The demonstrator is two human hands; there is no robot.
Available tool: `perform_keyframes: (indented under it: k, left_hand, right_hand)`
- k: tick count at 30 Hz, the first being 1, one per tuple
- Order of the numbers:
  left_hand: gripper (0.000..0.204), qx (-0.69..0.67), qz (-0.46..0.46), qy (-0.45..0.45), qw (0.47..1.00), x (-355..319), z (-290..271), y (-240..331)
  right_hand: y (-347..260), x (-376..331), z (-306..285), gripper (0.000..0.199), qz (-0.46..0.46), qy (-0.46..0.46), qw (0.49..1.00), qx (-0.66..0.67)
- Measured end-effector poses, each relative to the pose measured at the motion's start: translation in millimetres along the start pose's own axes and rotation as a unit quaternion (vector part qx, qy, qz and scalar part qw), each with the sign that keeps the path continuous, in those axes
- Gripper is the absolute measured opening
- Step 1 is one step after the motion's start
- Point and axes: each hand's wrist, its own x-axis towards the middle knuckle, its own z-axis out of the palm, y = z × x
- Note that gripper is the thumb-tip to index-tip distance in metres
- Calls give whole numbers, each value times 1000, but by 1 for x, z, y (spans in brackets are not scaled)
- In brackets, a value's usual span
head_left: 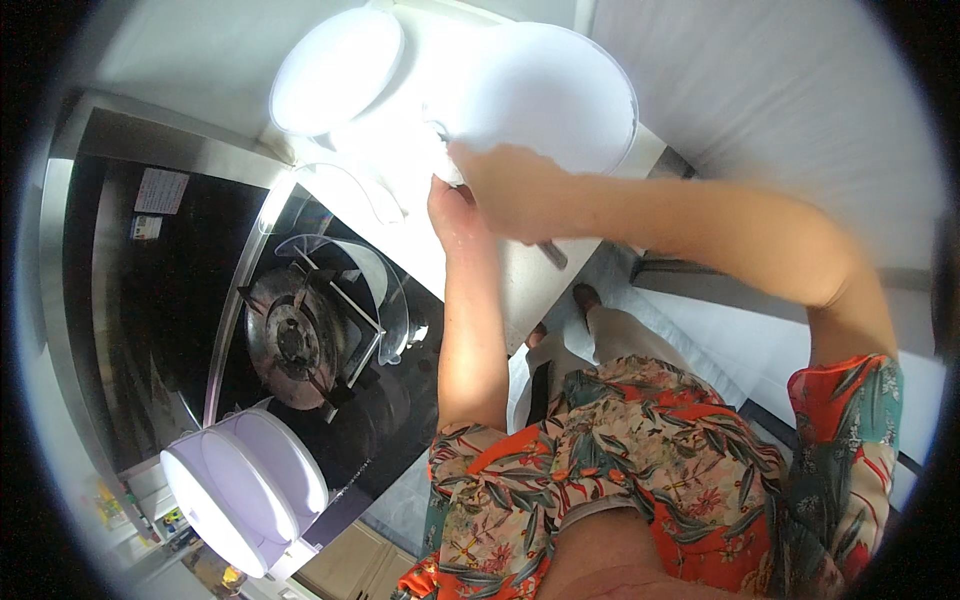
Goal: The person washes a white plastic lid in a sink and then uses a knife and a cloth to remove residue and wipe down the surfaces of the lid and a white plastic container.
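Observation:
My right hand [522, 190] is closed in a fist around a tool whose dark handle end [552, 254] sticks out below it. The working end is lost in the glare, so its kind is unclear. Just left of it, my left hand [457, 212] reaches up from below, its fingers mostly hidden by a small, overexposed white thing [443, 158]. Both hands meet above the brightly lit white counter [530, 290]. Behind them on the right lies a large round white dish or lid [560, 95]. A white oval one [337, 70] stands at the far left.
Left of the counter is a black glass hob with a gas burner [293, 340]. A clear curved plastic piece [392, 300] rests beside the burner. Several white rounded panels [245, 490] stand together at the hob's near left. A pale wall [780, 120] bounds the right.

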Motion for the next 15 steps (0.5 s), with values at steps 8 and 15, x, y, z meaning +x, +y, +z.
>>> perform_keyframes:
  k: [8, 15]
  left_hand:
    - [31, 27, -43, -56, 997, -2, -13, -15]
    - [31, 36, -36, -97, 994, -29, 18, -14]
  right_hand:
    - [-6, -6, 20, 60, 38, 56, 998, -1]
    - [-2, 5, 16, 58, 48, 55, 997, -2]
